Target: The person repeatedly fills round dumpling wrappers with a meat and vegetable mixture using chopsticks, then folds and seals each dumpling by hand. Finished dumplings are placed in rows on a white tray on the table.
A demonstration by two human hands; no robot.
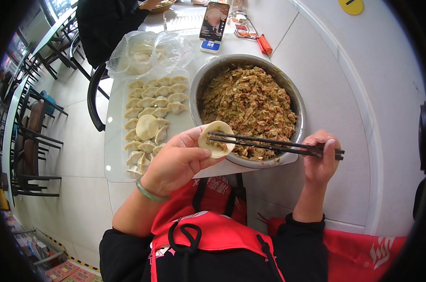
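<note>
A round dumpling wrapper (224,129) lies across the fingers of my left hand (179,158), steadied by the thumb. My right hand (320,158) grips a pair of dark chopsticks (269,143), whose tips rest on a small lump of filling (218,141) in the wrapper. Just beyond, a large steel basin (299,105) holds a heap of chopped filling (250,102) with green and reddish bits. Left of the basin, folded dumplings (149,92) stand in rows on a clear tray (181,130). One flat wrapper (147,127) lies on top of those dumplings.
A clear plastic bag (149,53) with pale contents sits behind the tray. A phone (214,21) leans on a stand past the basin, near a red packet (264,44). Another person in a dark sleeve (108,24) is at the far left. A chair (94,98) borders the table's left side.
</note>
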